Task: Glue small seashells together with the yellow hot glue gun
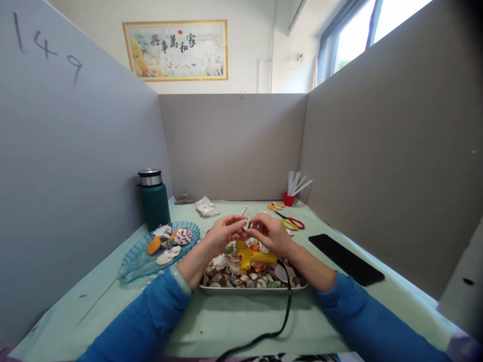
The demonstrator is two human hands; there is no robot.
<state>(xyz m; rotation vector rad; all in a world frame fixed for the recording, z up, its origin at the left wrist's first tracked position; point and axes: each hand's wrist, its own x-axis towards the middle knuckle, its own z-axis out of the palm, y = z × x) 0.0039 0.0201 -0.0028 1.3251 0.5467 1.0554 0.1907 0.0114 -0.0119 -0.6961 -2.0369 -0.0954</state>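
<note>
Both hands meet above a metal tray [252, 290] full of seashells. My left hand [225, 234] has its fingers closed on a small white piece [246, 225], perhaps a shell. Close beside it, my right hand [272, 233] pinches at the same piece from the right; what lies between its fingertips is too small to make out. A yellow glue gun [256, 256] rests on the shells just below the hands, its black cord [287, 306] running toward the front edge.
At the left are a blue glass dish [132, 264] with shells, a thin stick [97, 300] and a green bottle [154, 206]. Crumpled tissue [206, 206] lies behind. At the right are scissors [294, 223], a red cup [289, 199] of white sticks and a black phone [345, 259]. Partitions enclose the table.
</note>
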